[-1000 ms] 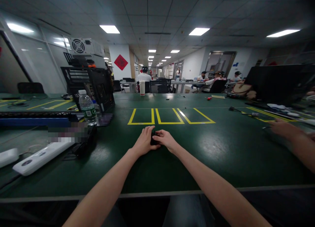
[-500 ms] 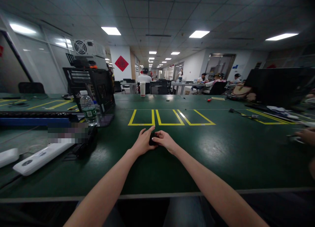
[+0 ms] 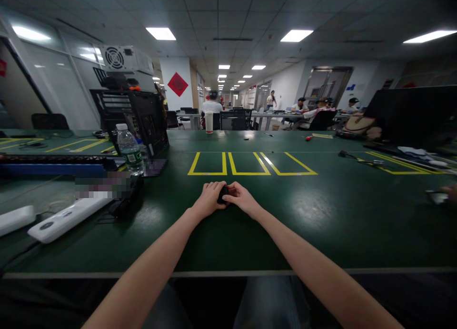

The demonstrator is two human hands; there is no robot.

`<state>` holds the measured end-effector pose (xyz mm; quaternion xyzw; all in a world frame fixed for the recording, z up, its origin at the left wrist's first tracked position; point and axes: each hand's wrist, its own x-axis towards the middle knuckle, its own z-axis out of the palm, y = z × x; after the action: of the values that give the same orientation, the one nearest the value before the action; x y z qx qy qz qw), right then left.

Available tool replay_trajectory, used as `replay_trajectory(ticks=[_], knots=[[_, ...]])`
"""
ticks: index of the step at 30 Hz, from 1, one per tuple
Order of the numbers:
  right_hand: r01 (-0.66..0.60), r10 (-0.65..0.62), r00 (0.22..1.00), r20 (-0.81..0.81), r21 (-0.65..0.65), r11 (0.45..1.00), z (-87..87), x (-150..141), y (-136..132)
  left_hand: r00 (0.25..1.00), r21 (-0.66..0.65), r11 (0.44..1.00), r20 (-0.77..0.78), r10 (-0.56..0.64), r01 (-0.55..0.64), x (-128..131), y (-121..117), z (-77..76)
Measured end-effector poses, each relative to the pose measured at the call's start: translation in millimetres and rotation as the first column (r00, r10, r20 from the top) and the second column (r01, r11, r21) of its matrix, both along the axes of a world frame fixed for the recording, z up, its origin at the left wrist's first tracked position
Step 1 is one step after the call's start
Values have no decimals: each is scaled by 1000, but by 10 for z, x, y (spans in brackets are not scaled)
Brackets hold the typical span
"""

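Observation:
A small dark, rounded object (image 3: pixel 223 194) is between my two hands, low over the green table (image 3: pixel 228 243). Its kind is hard to make out because fingers cover much of it. My left hand (image 3: pixel 210 196) is closed round its left side and top, fingers bent over it. From the other side, my right hand (image 3: pixel 243 198) pinches it, thumb toward me and fingers behind. Just beyond my hands, yellow tape outlines (image 3: pixel 246 174) mark the table surface.
To the left are a white power strip (image 3: pixel 71 219), a water bottle (image 3: pixel 130 150) and an open black computer case (image 3: pixel 150 114). A white cup (image 3: pixel 209 123) stands at the far edge. On the right lie a black cable (image 3: pixel 360 158) and a dark monitor (image 3: pixel 414 114); another person's hand (image 3: pixel 448 195) shows there.
My left fingers, raised and spread before, have curled down over the dark object. My right hand keeps its pinch. The view has tilted slightly downward.

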<state>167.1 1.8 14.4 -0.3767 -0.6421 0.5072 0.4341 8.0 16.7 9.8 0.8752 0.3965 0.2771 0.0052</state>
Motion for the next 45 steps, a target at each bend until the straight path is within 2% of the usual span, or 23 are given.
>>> replay_trajectory(ticks=[4,9,14,18,21,26,29,32,36,39,45], knots=[[22,-22,1000,1,6,1000,-35,-3,0,1000,-13,1000,-12,11,-11,-8,34,-10],[-4,3,1000,-19,-50,999,0,9,3,1000,-52,999,-16,-10,9,-22,86,-4],[-31,25,999,-36,-172,985,36,57,78,999,-116,993,16,-32,34,-28,102,65],[1,2,1000,15,-204,979,61,75,141,998,-208,976,11,-69,70,-46,102,144],[-28,34,999,23,-214,976,97,73,153,998,-246,967,23,-55,58,-57,114,174],[-51,44,998,-42,-191,980,146,53,135,998,-334,941,50,-40,55,-49,152,163],[-10,11,1000,9,-133,991,159,54,120,999,-350,936,49,-11,28,-22,166,138],[-33,36,999,32,-103,994,164,66,108,999,-360,933,50,6,12,-1,176,115],[10,-5,997,81,-63,998,152,69,114,998,-369,928,39,-43,54,-6,190,112],[23,-16,998,61,-107,994,148,54,128,998,-383,921,38,-57,67,-17,189,122],[-28,31,999,9,-226,974,160,54,136,996,-407,909,54,-75,91,-32,167,178]])
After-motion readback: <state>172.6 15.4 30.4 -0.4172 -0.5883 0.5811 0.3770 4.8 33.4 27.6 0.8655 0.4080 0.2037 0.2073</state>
